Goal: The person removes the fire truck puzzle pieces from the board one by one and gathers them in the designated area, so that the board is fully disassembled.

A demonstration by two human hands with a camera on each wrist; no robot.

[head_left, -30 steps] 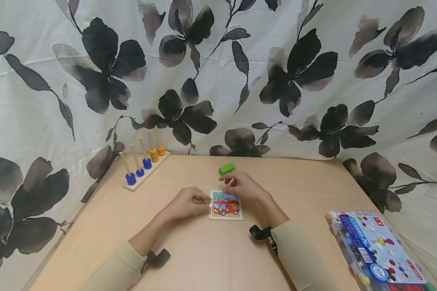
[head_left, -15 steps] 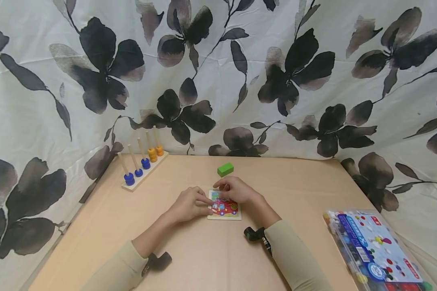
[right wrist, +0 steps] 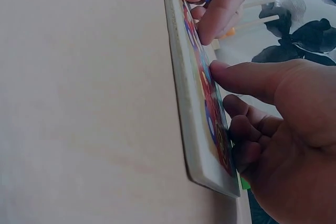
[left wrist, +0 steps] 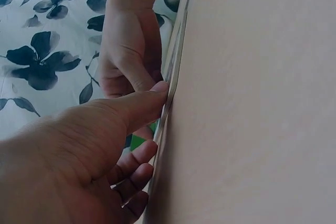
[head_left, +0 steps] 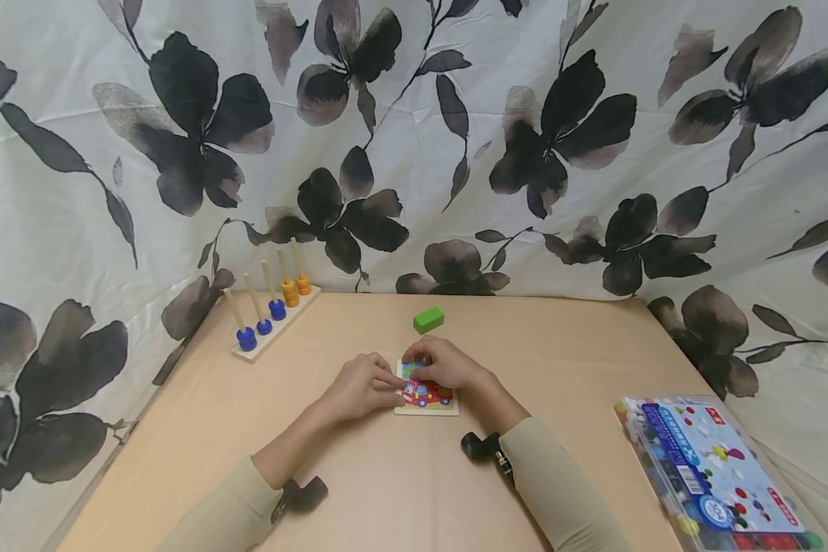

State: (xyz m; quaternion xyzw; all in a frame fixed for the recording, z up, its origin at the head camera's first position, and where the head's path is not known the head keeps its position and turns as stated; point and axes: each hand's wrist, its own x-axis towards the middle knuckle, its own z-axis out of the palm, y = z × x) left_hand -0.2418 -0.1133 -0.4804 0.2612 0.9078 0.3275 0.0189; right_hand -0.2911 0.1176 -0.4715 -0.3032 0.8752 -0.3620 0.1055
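Note:
A small square puzzle (head_left: 426, 395) with a red truck picture and pale border lies flat on the table. My left hand (head_left: 362, 387) is at its left side, thumb and index finger touching the picture near the edge; the other fingers bend loosely in the left wrist view. Over the upper right part is my right hand (head_left: 451, 366), covering some of the picture. In the right wrist view, the right thumb (right wrist: 247, 77) reaches onto the picture, with the bent fingers (right wrist: 247, 129) against its surface. No loose piece shows between the fingers.
A green block (head_left: 428, 320) lies just behind the puzzle. At the back left stands a wooden peg stand (head_left: 283, 331) with blue and orange rings. A clear box (head_left: 721, 475) with a printed label sits at the right. Flower-patterned cloth (head_left: 455, 153) hangs behind.
My right hand has moved left and slightly down onto the upper part of the picture. My left fingers have come further over its left edge. The puzzle stays in place.

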